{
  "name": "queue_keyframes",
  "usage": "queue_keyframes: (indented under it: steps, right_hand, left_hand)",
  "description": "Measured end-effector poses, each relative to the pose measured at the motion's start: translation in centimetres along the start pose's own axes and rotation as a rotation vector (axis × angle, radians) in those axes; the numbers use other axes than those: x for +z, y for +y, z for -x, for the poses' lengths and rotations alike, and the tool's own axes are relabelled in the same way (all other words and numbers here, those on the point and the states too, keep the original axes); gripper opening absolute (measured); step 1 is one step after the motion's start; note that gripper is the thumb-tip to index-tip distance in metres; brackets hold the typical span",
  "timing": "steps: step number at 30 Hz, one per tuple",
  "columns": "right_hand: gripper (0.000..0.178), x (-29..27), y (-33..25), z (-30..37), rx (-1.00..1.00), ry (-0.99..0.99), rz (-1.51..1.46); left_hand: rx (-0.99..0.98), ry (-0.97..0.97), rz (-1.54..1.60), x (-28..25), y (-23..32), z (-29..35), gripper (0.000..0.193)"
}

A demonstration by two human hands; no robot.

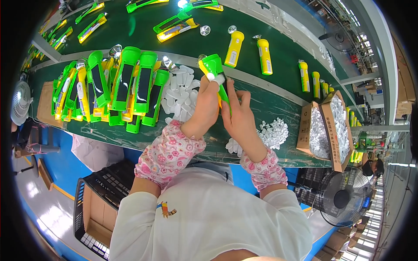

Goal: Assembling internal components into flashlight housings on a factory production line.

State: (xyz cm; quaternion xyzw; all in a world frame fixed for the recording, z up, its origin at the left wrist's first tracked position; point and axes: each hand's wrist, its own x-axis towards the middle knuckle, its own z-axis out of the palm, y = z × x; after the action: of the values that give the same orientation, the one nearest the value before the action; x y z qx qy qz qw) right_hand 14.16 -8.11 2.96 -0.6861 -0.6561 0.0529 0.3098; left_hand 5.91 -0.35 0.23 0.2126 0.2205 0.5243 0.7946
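Both of my hands hold one green and yellow flashlight (212, 64) upright over the green workbench (261, 102). My left hand (206, 103) is closed around its left side, near a white plastic piece (219, 79) just below the green head. My right hand (237, 114) grips the right side, fingers along the dark panel. Close to my left hand lies a heap of oval white plastic pieces (180, 89). Farther left, several green and yellow flashlight bodies (126, 82) are piled up, some with shiny reflectors. Small white parts (274, 134) lie in a heap beside my right wrist.
Cardboard boxes (334, 126) of small pale parts stand at the bench's right end. Beyond a metal rail, yellow flashlights (234, 48) stand on a green surface, with open flashlight shells (176, 29) farther left. A black crate (82, 217) and a fan (342, 199) flank me below.
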Motion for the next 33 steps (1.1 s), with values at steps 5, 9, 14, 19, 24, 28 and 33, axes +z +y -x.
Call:
queue_keyframes:
  steps: [5, 9, 14, 19, 24, 28, 33]
  right_hand:
    - [0.060, -0.1, 1.5, 0.7, -0.256, -0.082, -0.210]
    - [0.054, -0.4, 1.7, 1.0, -0.297, 0.142, -0.125]
    - [0.061, -2.3, 2.3, 1.6, -0.262, -0.078, -0.486]
    - [0.032, -5.7, 13.4, 5.0, 0.125, -0.070, 0.285]
    - [0.026, -5.0, 15.7, 6.6, 0.273, -0.152, 0.315]
    - [0.022, -4.8, 16.0, 5.9, 0.250, -0.182, 0.250]
    - [0.012, -5.3, 12.4, 2.9, 0.255, -0.187, -0.034]
  left_hand:
    - [-0.016, -0.146, -0.283, -1.0, 4.2, -2.0, 0.030]
    - [-0.149, -0.233, -0.035, -0.7, 3.5, -0.5, 0.042]
    - [-0.395, -0.020, 0.025, -3.4, 2.3, -0.1, 0.035]
    - [-0.231, -0.221, 0.098, -5.0, 4.2, -2.1, 0.037]
    - [-0.361, -0.180, 0.274, -3.9, 2.9, -1.9, 0.040]
    - [-0.359, -0.262, 0.358, -4.5, 2.9, -1.8, 0.043]
    - [-0.278, -0.155, 0.192, -3.7, 2.5, -1.0, 0.047]
